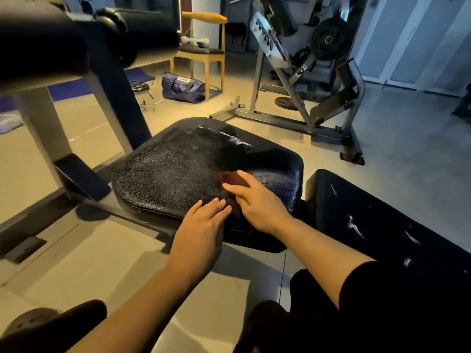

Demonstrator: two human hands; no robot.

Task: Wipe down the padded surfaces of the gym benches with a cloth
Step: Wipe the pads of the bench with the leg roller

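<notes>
A black padded seat (178,171) of a gym bench fills the middle of the view, its cracked surface shiny. A dark red-brown cloth (230,179) lies on the seat's near right part. My right hand (257,202) presses flat on the cloth with straight fingers. Just left of it, my left hand (204,228) rests on the seat's near edge, fingertips touching the cloth's near end. A second black pad (377,225) with white scuffs runs off to the right.
A padded arm rest (38,39) on a steel frame overhangs the upper left. A weight machine (305,72) stands behind the seat. A wooden chair (201,49) and a purple bag (182,87) sit at the back. My knees are at the bottom edge.
</notes>
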